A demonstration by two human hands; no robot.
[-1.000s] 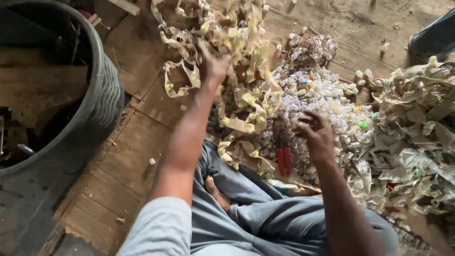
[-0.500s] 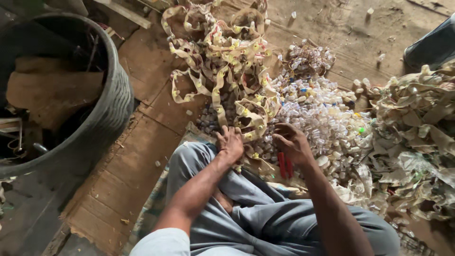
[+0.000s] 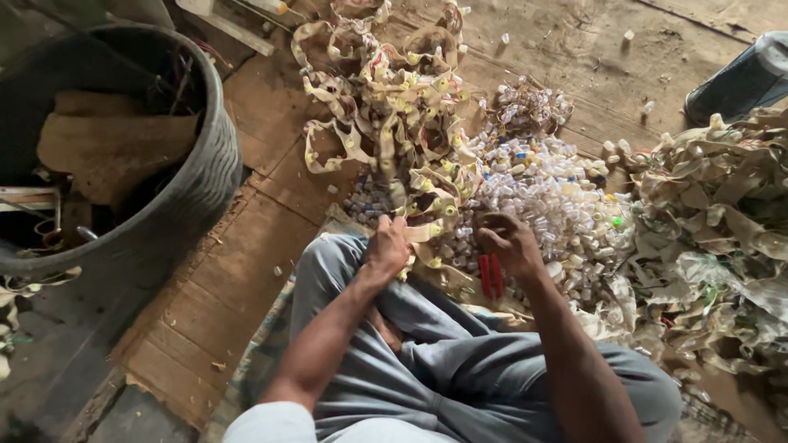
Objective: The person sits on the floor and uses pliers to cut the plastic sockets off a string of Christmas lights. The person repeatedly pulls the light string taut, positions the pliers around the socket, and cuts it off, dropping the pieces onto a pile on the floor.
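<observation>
One big dark tub (image 3: 164, 205) fills the upper left of the frame, with brown card scraps inside it. It stands on a wood floor (image 3: 246, 271) that runs across the middle. On the right side lies a big heap of crumpled waste (image 3: 722, 238), pale and grey-green. At the top in the middle is a pile of strips (image 3: 386, 107), tan loops with small caps stuck along them. Just right of the strips is a heap of small clear vials (image 3: 550, 197), some with coloured tops. A dark blue can (image 3: 739, 82) sits in the upper right corner.

The person sits cross-legged at the bottom in grey trousers (image 3: 460, 369). The left hand (image 3: 388, 246) is at the middle of the frame, fingers pressed shut around the near end of one strip from the pile. The right hand (image 3: 510, 242) is just beside it, curled over red pliers (image 3: 490, 275); the handles poke out below the palm, close to the vials.
</observation>
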